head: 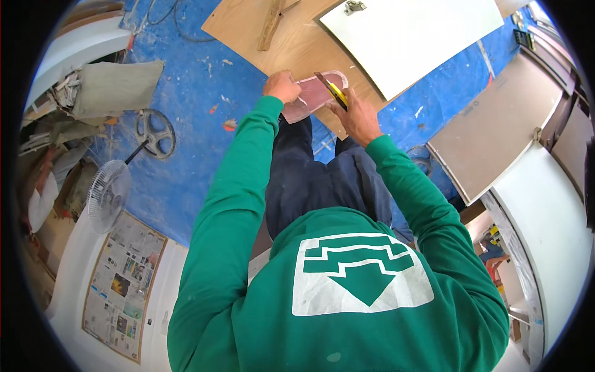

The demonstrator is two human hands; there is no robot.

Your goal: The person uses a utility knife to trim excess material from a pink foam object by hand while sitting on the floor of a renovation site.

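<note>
Near the top centre, my left hand [282, 87] grips the left edge of a flat pinkish sheet piece [317, 91] with a rounded far end and a pale border. A yellow and black utility knife [338, 96] is in my right hand [357, 116], its dark blade pointing up and left over the piece. The piece lies partly over the near corner of a light wooden board [251, 28]; its lower left part is above my legs. I cannot tell whether the blade touches it.
A narrow wood strip [270, 28] and a white panel [409, 37] with a metal hinge [354, 6] lie on the board. Blue sheeting [195, 93] covers the floor. At left stands a fan [110, 195]; at right, a large brown panel [497, 125].
</note>
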